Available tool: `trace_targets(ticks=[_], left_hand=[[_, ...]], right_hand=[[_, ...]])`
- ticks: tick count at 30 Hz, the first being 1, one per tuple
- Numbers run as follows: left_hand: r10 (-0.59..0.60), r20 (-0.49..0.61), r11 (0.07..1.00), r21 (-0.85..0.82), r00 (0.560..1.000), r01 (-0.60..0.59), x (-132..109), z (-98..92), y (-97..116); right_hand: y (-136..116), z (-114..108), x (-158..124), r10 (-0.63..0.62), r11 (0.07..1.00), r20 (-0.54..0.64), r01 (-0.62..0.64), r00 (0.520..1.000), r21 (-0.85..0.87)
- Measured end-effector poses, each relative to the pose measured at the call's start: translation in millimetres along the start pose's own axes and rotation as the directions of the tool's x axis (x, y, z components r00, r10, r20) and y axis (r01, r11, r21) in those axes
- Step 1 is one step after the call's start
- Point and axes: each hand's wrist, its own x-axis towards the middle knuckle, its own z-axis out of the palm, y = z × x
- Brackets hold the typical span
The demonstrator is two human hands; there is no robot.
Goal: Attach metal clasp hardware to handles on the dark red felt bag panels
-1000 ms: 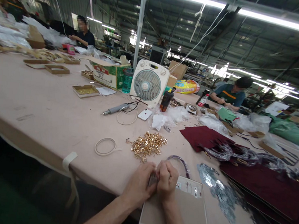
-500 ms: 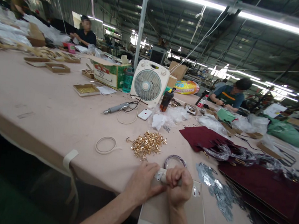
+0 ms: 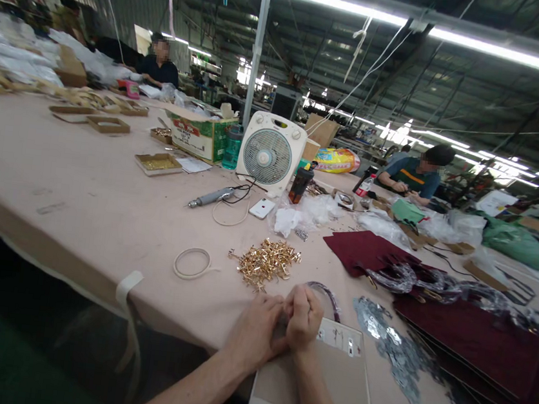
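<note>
A flat beige panel [image 3: 338, 372] with pale end strips lies at the table's front edge. Metal plates [image 3: 353, 346] show on its far strip. My left hand [image 3: 254, 333] is closed over the panel's far left corner, with its thumb on the panel. Against those fingertips is my right hand [image 3: 304, 316], curled into a fist; whatever it grips is hidden by the fingers. A dark handle in clear wrap [image 3: 329, 299] arches out behind the panel. Just beyond my hands lies a heap of gold-coloured metal fasteners [image 3: 267, 263].
Thin grey metal plates [image 3: 393, 349] are spread right of the panel, beside stacked maroon pieces [image 3: 481, 349]. A rolled pale strip [image 3: 192, 263], a corded power screwdriver [image 3: 211, 197], a phone [image 3: 261, 208] and a box fan [image 3: 270, 153] are on the table. Co-workers sit farther off.
My right fist has moved left along the panel's far strip, up against my left hand, uncovering more of the strip. My left hand has stayed nearly in place.
</note>
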Motion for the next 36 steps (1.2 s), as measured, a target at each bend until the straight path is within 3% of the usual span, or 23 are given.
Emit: trace_targets(ticks=[3, 7, 9, 13, 20, 24, 27, 32, 36], left_hand=[[-0.001, 0.002, 1.0, 0.03, 1.0, 0.001, -1.0, -0.7, 1.3], [-0.013, 0.012, 0.998, 0.063, 1.0, 0.012, -0.5, -0.6, 1.9], [-0.013, 0.016, 0.999, 0.05, 1.0, 0.012, -0.1, -1.5, 2.8], [-0.024, 0.002, 1.0, 0.008, 1.0, 0.024, -0.3, -4.6, 6.6], [-0.03, -0.002, 0.998, 0.053, 1.0, 0.03, -1.0, -1.3, 3.7], [-0.014, 0.002, 1.0, 0.013, 1.0, 0.014, -0.8, -3.5, 3.5], [-0.006, -0.003, 1.0, 0.005, 1.0, 0.006, -0.9, -6.0, 5.4], [0.006, -0.032, 0.999, 0.05, 0.999, -0.004, -1.1, -1.0, 2.7], [0.012, -0.058, 0.996, 0.088, 0.998, -0.007, -1.7, 5.2, -2.5]], right_hand=[[-16.4, 0.1, 9.8, 0.059, 0.988, -0.041, -0.053, 0.997, 0.145], [-28.0, 2.1, 7.8, -0.053, 0.955, -0.109, 0.082, 0.993, 0.285], [-21.4, 3.7, 5.2, -0.077, 0.972, -0.078, 0.092, 0.994, 0.215], [-7.6, 3.3, 9.9, 0.058, 0.997, 0.04, -0.06, 0.997, 0.04], [-30.3, 0.8, 13.5, -0.016, 0.97, -0.034, 0.023, 0.999, 0.241], [-12.0, 7.0, 6.3, 0.032, 0.996, 0.055, -0.037, 0.998, 0.076], [1.2, 6.0, 2.2, 0.072, 0.996, 0.05, -0.074, 0.996, 0.048], [-3.3, -24.7, -15.6, 0.184, 0.941, -0.018, -0.171, 0.983, 0.291], [-16.8, -80.0, -35.2, 0.225, 0.895, -0.162, -0.138, 0.961, 0.425]])
